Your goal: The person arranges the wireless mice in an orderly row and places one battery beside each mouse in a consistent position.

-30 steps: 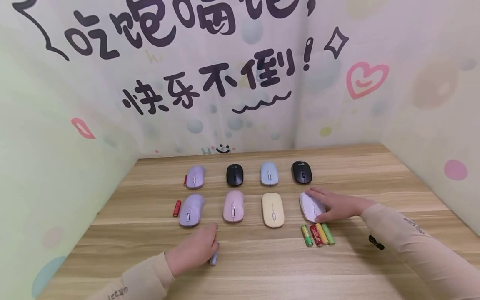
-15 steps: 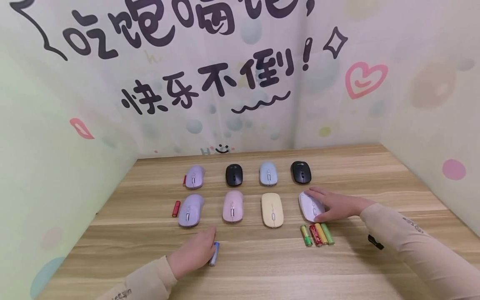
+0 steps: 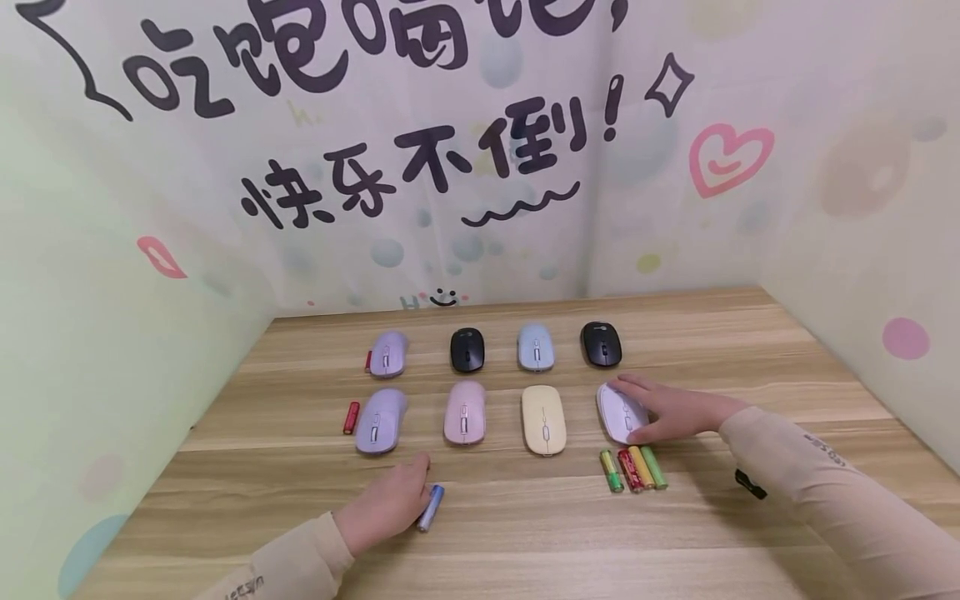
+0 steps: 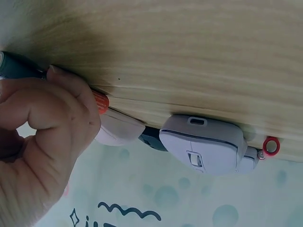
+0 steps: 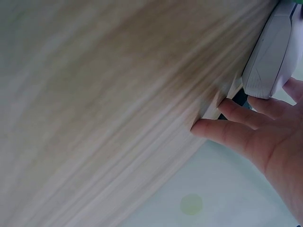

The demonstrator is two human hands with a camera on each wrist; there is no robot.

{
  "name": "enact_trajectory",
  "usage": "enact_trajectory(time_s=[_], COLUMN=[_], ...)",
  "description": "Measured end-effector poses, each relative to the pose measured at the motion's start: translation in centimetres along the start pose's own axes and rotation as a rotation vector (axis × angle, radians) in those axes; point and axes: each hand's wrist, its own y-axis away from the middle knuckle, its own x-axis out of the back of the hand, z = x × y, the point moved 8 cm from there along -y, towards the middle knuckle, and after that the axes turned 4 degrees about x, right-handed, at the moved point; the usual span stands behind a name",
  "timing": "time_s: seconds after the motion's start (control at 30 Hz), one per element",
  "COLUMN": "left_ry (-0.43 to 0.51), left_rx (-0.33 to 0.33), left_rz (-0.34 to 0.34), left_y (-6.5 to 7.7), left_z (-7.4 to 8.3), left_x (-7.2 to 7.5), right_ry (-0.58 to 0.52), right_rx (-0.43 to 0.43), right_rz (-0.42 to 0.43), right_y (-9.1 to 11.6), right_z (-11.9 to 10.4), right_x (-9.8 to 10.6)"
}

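Your left hand [image 3: 384, 504] has its fingers curled at the slim, cylindrical blue battery [image 3: 431, 507] lying on the wood-grain table [image 3: 570, 542], likely to govern its angle; whether it is pinched, I cannot tell. Your right hand [image 3: 675, 412], fingers apart and fairly straight, spans the pale lavender, rounded plastic mouse [image 3: 618, 412] near four coloured cylindrical batteries [image 3: 630, 470], seemingly to steady it

Wooden table [image 3: 555, 533], lettered backdrop [image 3: 450, 200], pink heart [image 3: 726, 168]

Wood-grain table [image 3: 540, 542]: eight mice [image 3: 543, 419] in two rows, loose batteries [image 3: 632, 470].
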Motion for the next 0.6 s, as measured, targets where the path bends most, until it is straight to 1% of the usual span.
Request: enact_trajectory(time_s=[0.13, 0.17, 0.23, 0.3, 0.33, 0.4, 0.5, 0.53, 0.6], left_ry=[-0.025, -0.036, -0.054, -0.076, -0.099, -0.111, -0.087, -0.075, -0.038], left_rx=[-0.042, -0.054, -0.073, -0.066, -0.047, 0.001, 0.119, 0.146, 0.183], left_rz=[0.0, 0.011, 0.031, 0.053, 0.056, 0.043, -0.004, -0.017, -0.012], left_y=[-0.4, -0.6, -1.4, -2.6, -3.5, -5.5, -9.1, -10.3, -12.4], left_z=[0.4, 0.5, 0.7, 0.7, 0.5, 0.0, -1.5, -2.0, -2.9], left_x=[0.3, 0.6, 1.3, 2.6, 3.3, 4.6, 6.1, 6.5, 7.1], right_ry=[-0.002, -0.001, -0.001, -0.003, -0.005, -0.004, 0.0, 0.001, 0.003], right_rx=[0.0, 0.0, 0.002, 0.003, 0.002, 0.001, 0.004, 0.007, 0.012], right_rz=[0.003, 0.003, 0.005, 0.005, 0.005, 0.007, 0.011, 0.013, 0.014], right_y=[0.0, 0.0, 0.0, 0.0, 0.0, 0.0, 0.0, 0.0, 0.0], right_z=[-0.1, -0.1, -0.2, -0.2, -0.2, -0.2, -0.3, -0.3, -0.4], right_x=[0.1, 0.1, 0.2, 0.2, 0.2, 0.2, 0.2, 0.2, 0.2])
